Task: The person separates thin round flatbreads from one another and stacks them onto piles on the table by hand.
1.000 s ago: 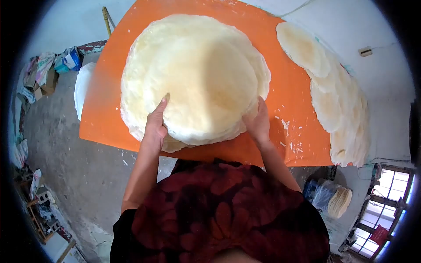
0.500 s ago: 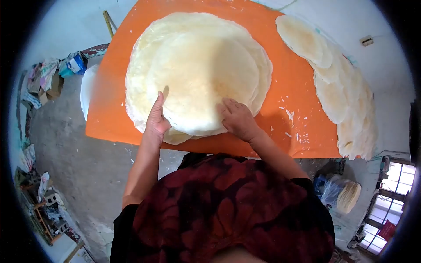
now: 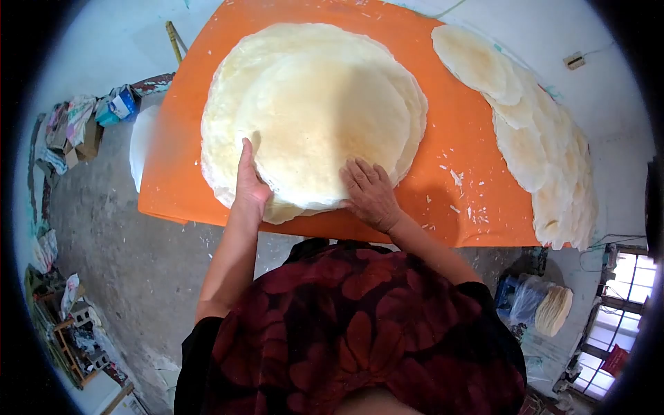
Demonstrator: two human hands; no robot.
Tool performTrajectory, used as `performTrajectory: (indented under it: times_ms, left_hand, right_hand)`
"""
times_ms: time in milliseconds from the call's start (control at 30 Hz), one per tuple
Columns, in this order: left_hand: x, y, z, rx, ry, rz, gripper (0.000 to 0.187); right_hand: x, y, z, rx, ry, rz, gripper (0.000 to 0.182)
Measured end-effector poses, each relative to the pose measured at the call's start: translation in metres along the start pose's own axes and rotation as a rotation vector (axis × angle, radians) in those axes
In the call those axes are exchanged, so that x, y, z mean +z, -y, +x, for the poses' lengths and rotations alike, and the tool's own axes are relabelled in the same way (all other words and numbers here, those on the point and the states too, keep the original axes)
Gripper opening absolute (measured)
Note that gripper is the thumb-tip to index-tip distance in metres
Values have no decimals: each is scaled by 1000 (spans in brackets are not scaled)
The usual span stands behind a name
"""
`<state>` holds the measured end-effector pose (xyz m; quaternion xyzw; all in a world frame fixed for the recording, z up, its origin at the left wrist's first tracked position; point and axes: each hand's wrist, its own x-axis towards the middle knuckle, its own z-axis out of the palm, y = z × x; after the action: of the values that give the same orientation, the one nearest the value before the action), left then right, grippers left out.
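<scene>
A stack of large, thin, round pale flatbreads (image 3: 318, 104) lies on the orange-covered table in front of me, its edges uneven. The top sheet is smaller than the ones beneath. My left hand (image 3: 252, 183) stands on its edge against the left front of the top sheet, fingers stretched forward and partly hidden by one another. On the front right of the same sheet my right hand (image 3: 371, 195) lies palm down, its fingers extended on the surface. Neither hand visibly grips a sheet.
More flatbreads (image 3: 529, 138) overlap in a long row along the table's right edge. White scraps (image 3: 456, 178) dot the orange cover (image 3: 477, 214). Boxes and bags (image 3: 86, 128) stand at the far left wall. Another wrapped bundle of round sheets (image 3: 553, 311) is at the lower right.
My right hand has gone from bent fingers to a flatter pose on the sheet. My left hand has turned slightly and stays at the left front edge. The stack looks nearly unchanged.
</scene>
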<state>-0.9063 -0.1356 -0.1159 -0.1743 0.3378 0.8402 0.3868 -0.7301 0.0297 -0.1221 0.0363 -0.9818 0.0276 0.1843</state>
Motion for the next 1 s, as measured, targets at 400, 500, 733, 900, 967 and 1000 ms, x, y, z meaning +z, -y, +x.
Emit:
performTrajectory:
  times_ms: [400, 500, 733, 900, 967, 1000]
  left_hand:
    - [-3, -4, -13, -25, 139, -98, 63]
    - [-6, -3, -12, -13, 131, -110, 65]
    - [-20, 1, 2, 67, 172, -93, 69]
    - [-7, -2, -8, 91, 108, -74, 70]
    - [1, -5, -13, 76, 135, -102, 70]
    - [2, -7, -13, 65, 160, -124, 71]
  right_hand:
    - [-1, -14, 13, -58, -17, -15, 39]
    - [-1, -12, 15, -2, 7, 23, 37]
    - [9, 5, -6, -16, -35, -68, 44]
    - [-7, 23, -5, 50, 69, 73, 66]
    - [-5, 22, -6, 46, 77, 79, 66]
    - [-2, 20, -6, 45, 83, 94, 63]
